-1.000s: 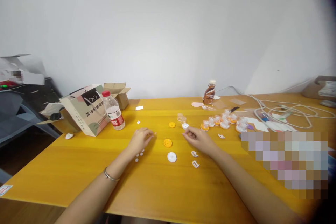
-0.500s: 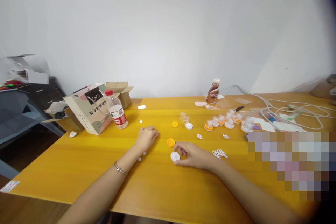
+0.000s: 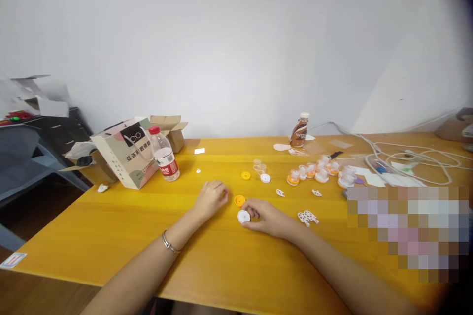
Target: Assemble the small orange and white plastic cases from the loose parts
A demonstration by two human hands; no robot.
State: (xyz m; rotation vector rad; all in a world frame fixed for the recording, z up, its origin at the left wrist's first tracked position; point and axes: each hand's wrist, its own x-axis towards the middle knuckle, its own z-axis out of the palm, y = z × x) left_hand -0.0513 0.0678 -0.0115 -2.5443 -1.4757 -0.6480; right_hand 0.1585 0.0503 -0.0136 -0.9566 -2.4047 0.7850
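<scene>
My right hand (image 3: 263,216) grips a round white disc (image 3: 243,216) by its right edge, between thumb and fingers. Just behind the disc, an orange round part (image 3: 240,201) lies on the table. My left hand (image 3: 212,198) is to the left of these parts with its fingers curled together; what they hold, if anything, is hidden. Farther back lie a second orange part (image 3: 246,175), a white ring (image 3: 265,178) and clear round pieces (image 3: 259,165). Small white perforated pieces (image 3: 308,217) lie to the right of my right hand.
Several orange and clear assembled pieces (image 3: 321,172) stand at the right, before white cables (image 3: 414,152). A brown bottle (image 3: 299,131) stands at the back. On the left are a water bottle (image 3: 165,157), a paper bag (image 3: 136,157) and a cardboard box (image 3: 173,133).
My left hand has moved right and its fingers have curled in. My right hand has shifted slightly left with the white disc. Two small white pieces near my left wrist no longer show.
</scene>
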